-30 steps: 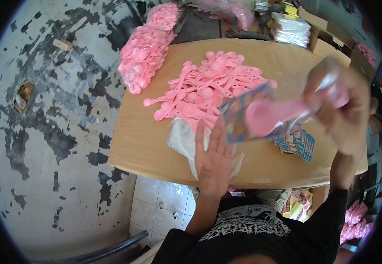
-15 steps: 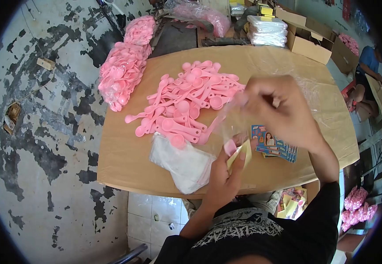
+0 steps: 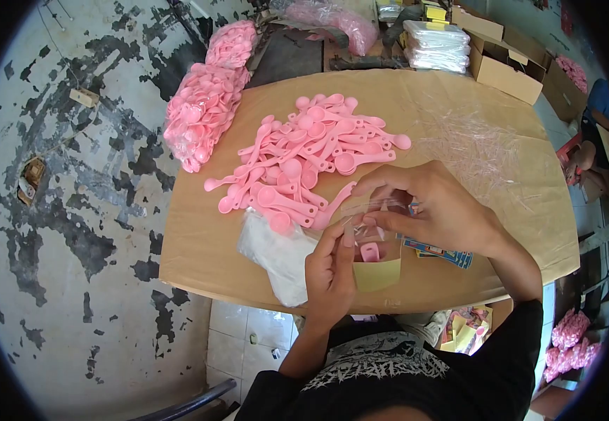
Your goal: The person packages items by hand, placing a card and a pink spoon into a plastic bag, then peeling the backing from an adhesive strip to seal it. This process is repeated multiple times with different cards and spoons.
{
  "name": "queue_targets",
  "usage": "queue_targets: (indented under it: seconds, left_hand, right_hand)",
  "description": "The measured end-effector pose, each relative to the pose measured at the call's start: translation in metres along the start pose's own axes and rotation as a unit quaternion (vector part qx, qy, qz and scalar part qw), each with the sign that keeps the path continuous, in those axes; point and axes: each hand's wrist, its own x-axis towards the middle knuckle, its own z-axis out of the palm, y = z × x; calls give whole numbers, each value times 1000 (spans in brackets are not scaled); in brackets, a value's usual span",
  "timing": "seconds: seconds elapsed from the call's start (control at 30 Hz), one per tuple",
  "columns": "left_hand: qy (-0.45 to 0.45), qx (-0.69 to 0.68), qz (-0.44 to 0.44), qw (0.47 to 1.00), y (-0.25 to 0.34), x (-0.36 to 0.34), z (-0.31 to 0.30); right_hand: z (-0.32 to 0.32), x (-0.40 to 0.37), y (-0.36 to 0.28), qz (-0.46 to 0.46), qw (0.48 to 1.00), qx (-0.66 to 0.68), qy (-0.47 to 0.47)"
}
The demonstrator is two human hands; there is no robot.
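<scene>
Both hands pinch the upper edge of a small clear plastic bag (image 3: 387,243) near the table's front edge. Inside it are a pale yellow card (image 3: 376,275) and a pink piece with a hole, like a spoon handle end (image 3: 369,252). My left hand (image 3: 332,270) is closed on the bag's left side, and my right hand (image 3: 438,210) on its top right. Just beyond lies a heap of pink measuring spoons (image 3: 304,151). Left of my left hand is a stack of clear plastic bags (image 3: 276,256). Blue printed cards (image 3: 445,254) lie partly hidden beneath my right hand.
Thin clear plastic strips (image 3: 480,151) litter the table's right side. Filled bags of pink spoons (image 3: 202,112) stand at the left edge. Cardboard boxes (image 3: 504,70) and stacked plastic packs (image 3: 436,48) are at the back. Another person (image 3: 596,133) sits far right.
My right hand has come down from above the bag to its top edge. The bag has turned, so the yellow card now hangs lower and faces me. A clear strip now shows at the top.
</scene>
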Motion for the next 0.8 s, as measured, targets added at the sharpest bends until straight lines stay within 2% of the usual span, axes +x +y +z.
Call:
queue_targets:
  seconds: [0.17,0.23,0.27,0.33,0.47,0.57,0.63,0.67,0.77,0.8]
  left_hand:
    - [89,-105,-9,990,21,3,27]
    - [87,2,38,995,-2,4,13]
    - [86,36,42,995,-6,3,9]
    - [82,87,30,992,0,3,7]
    - [83,152,38,984,11,5,17]
    - [58,152,1,987,14,5,21]
    - [0,245,-36,969,34,9,21]
    - [-29,290,-54,955,39,10,21]
    - [-30,342,12,939,30,8,22]
    - [-28,274,1,961,30,8,24]
  right_hand:
    - [1,-2,12,-45,998,14,47]
    - [3,-1,16,-51,998,6,29]
    - [4,0,20,-108,989,-76,70]
    - [8,2,28,-218,934,-239,150]
    - [11,0,32,-246,908,-307,145]
    - [10,-1,37,-263,882,-365,140]
    - [12,-3,43,-264,872,-394,125]
    - [11,-4,44,-255,881,-382,115]
    - [8,-5,46,-220,915,-318,113]
    - [5,-6,46,-202,930,-279,131]
